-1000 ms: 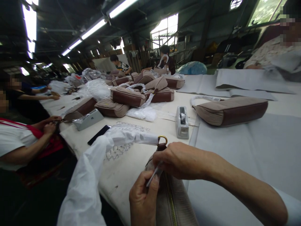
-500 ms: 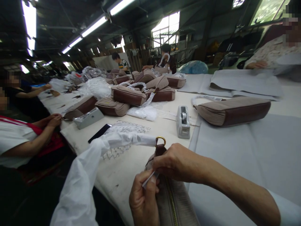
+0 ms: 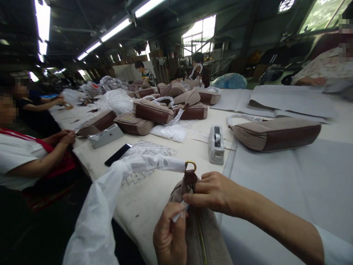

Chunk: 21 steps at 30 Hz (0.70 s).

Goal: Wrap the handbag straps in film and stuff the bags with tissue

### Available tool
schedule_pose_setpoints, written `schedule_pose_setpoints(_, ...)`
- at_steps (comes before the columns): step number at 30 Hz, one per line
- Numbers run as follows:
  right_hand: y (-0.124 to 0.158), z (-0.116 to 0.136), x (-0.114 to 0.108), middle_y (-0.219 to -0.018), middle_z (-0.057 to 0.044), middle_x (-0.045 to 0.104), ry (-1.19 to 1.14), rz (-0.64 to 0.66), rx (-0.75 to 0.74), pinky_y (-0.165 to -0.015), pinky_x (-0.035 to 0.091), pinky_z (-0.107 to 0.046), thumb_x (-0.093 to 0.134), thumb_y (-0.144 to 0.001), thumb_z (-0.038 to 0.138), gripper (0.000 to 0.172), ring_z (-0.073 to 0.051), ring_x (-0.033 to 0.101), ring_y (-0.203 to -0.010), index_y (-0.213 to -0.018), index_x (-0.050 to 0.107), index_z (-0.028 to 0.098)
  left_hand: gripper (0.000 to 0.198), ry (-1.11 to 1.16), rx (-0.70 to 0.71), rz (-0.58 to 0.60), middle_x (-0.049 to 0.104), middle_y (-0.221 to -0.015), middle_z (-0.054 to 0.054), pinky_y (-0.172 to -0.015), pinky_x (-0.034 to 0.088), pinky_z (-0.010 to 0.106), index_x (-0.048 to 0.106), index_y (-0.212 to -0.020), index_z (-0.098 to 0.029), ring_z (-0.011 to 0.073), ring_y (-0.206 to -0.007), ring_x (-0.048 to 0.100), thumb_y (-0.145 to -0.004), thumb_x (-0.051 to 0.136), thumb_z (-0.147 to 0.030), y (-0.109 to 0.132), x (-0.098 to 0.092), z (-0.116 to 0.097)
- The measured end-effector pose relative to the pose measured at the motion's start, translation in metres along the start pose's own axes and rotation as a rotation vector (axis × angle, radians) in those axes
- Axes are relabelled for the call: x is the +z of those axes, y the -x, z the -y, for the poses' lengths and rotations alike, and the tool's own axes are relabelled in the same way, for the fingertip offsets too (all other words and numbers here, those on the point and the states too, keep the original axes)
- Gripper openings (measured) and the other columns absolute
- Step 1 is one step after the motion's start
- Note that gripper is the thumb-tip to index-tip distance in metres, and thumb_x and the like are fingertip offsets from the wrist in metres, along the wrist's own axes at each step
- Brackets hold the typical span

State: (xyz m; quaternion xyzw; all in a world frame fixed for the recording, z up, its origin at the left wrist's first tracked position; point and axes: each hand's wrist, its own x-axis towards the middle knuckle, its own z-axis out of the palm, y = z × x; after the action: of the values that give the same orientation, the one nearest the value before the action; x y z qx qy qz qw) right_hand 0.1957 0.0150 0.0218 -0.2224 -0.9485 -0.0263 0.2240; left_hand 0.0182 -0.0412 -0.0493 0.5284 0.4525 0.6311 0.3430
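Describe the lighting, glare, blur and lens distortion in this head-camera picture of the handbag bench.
Head view, throughout: the ceiling tube lights and the far window blow out to white glare; the wide lens bows the table and its straight edges; the paper sheets at far right smear with blur, while the left hand and right hand, pinching the white strip, look fairly sharp.

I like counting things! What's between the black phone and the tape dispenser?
In the head view, a white patterned sheet lies flat on the table between the phone and tape dispenser.
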Motion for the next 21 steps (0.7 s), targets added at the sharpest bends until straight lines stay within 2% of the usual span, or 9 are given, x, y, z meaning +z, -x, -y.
schedule_pose_setpoints(3, 0.004, -0.003, -0.003, -0.069, 0.0, 0.057, 0.108, -0.003, -0.085, -0.056, 0.032, -0.03, 0.04, -0.097, 0.018, 0.021, -0.013, 0.045, -0.057, -0.106, 0.058, 0.013, 0.007, -0.057, -0.046, 0.012, 0.064, -0.069, -0.002, -0.06, 0.049, 0.016, 0.069, -0.083, -0.024, 0.0091, -0.059, 0.057, -0.079, 0.064, -0.027, 0.0, 0.0, 0.003)
schedule_pose_setpoints(7, 0.007, -0.006, 0.007, -0.071, 0.0, 0.057, 0.193, -0.098, -0.125, -0.057, 0.033, -0.031, 0.046, -0.095, 0.018, 0.018, -0.014, 0.048, -0.063, -0.109, 0.055, 0.012, 0.015, -0.024, -0.238, -0.01, 0.064, -0.066, 0.0, -0.059, 0.047, 0.018, 0.07, -0.081, -0.021, 0.0108, -0.059, 0.055, -0.076, 0.067, -0.035, 0.003, -0.001, 0.009)
schedule_pose_setpoints(9, 0.008, -0.005, 0.017, -0.067, 0.001, 0.055, 0.222, -0.186, -0.123, -0.056, 0.031, -0.03, 0.049, -0.093, 0.016, 0.016, -0.014, 0.047, -0.061, -0.107, 0.055, 0.011, 0.02, 0.044, -0.329, -0.003, 0.062, -0.063, 0.0, -0.057, 0.046, 0.018, 0.07, -0.079, -0.019, 0.0111, -0.058, 0.054, -0.072, 0.07, -0.038, 0.003, -0.002, 0.008)
schedule_pose_setpoints(11, 0.009, -0.003, 0.026, -0.064, 0.002, 0.054, 0.232, -0.262, -0.109, -0.054, 0.031, -0.03, 0.052, -0.091, 0.015, 0.015, -0.013, 0.046, -0.058, -0.105, 0.055, 0.011, 0.029, 0.177, -0.415, 0.009, 0.064, -0.065, 0.001, -0.058, 0.046, 0.02, 0.069, -0.084, -0.018, 0.012, -0.058, 0.054, -0.069, 0.071, -0.042, -0.001, -0.003, 0.0)
schedule_pose_setpoints(13, 0.009, -0.001, 0.032, -0.062, 0.002, 0.053, 0.233, -0.326, -0.095, -0.054, 0.031, -0.03, 0.054, -0.09, 0.014, 0.016, -0.013, 0.044, -0.057, -0.105, 0.055, 0.01, 0.038, 0.318, -0.524, 0.029, 0.066, -0.069, 0.002, -0.06, 0.047, 0.024, 0.066, -0.092, -0.018, 0.0143, -0.06, 0.057, -0.073, 0.063, -0.05, -0.009, -0.004, -0.011)
schedule_pose_setpoints(16, 0.01, 0.003, 0.035, -0.061, 0.001, 0.054, 0.241, -0.364, -0.082, -0.054, 0.031, -0.03, 0.057, -0.088, 0.013, 0.016, -0.013, 0.044, -0.056, -0.104, 0.057, 0.01, 0.036, 0.308, -0.681, 0.188, 0.064, -0.067, 0.003, -0.059, 0.046, 0.024, 0.063, -0.083, -0.014, 0.0137, -0.059, 0.056, -0.08, 0.056, -0.049, -0.026, -0.007, -0.029)
schedule_pose_setpoints(19, 0.009, 0.008, 0.032, -0.061, 0.001, 0.055, 0.263, -0.359, -0.073, -0.052, 0.031, -0.03, 0.057, -0.087, 0.013, 0.014, -0.013, 0.044, -0.055, -0.1, 0.06, 0.01, 0.03, 0.202, -0.765, 0.396, 0.061, -0.062, 0.002, -0.051, 0.04, 0.019, 0.062, -0.074, -0.012, 0.0081, -0.05, 0.049, -0.073, 0.069, -0.041, -0.038, -0.008, -0.037)
schedule_pose_setpoints(21, 0.008, 0.013, 0.03, -0.059, 0.001, 0.054, 0.282, -0.371, -0.065, -0.051, 0.031, -0.03, 0.057, -0.086, 0.013, 0.012, -0.013, 0.044, -0.053, -0.098, 0.061, 0.01, 0.032, 0.22, -0.83, 0.41, 0.061, -0.06, 0.0, -0.048, 0.039, 0.019, 0.062, -0.074, -0.012, 0.0062, -0.046, 0.046, -0.068, 0.073, -0.041, -0.039, -0.009, -0.037)
